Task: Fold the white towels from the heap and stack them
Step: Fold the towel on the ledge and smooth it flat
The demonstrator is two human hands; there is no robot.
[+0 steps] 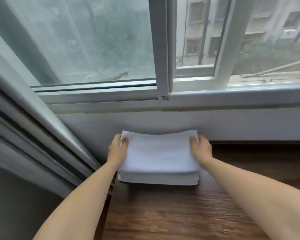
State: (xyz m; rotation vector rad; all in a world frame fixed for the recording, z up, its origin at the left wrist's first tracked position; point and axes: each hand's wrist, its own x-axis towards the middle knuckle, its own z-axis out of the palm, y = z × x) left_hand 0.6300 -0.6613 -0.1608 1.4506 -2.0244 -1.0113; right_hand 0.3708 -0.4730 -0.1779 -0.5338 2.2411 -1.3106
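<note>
At far left, grey curtains [24, 129] are hanging in soft vertical pleats beside the white window frame [163, 49]. The left hand [117, 149] is gripping the left edge of the top towel [158, 153], thumb lying on its upper face and fingers going round the edge. The stack of folded white towels [158, 178] is sitting on the dark wood-grain worktop [180, 213], close to the wall under the window; its layered edges are showing as thin, soft ridges. The right hand [202, 149] is gripping the right edge likewise. Judging by the squared pile, several towels are already folded and this one is being set down; no unfolded heap is appearing in view, so what remains cannot be told.
</note>
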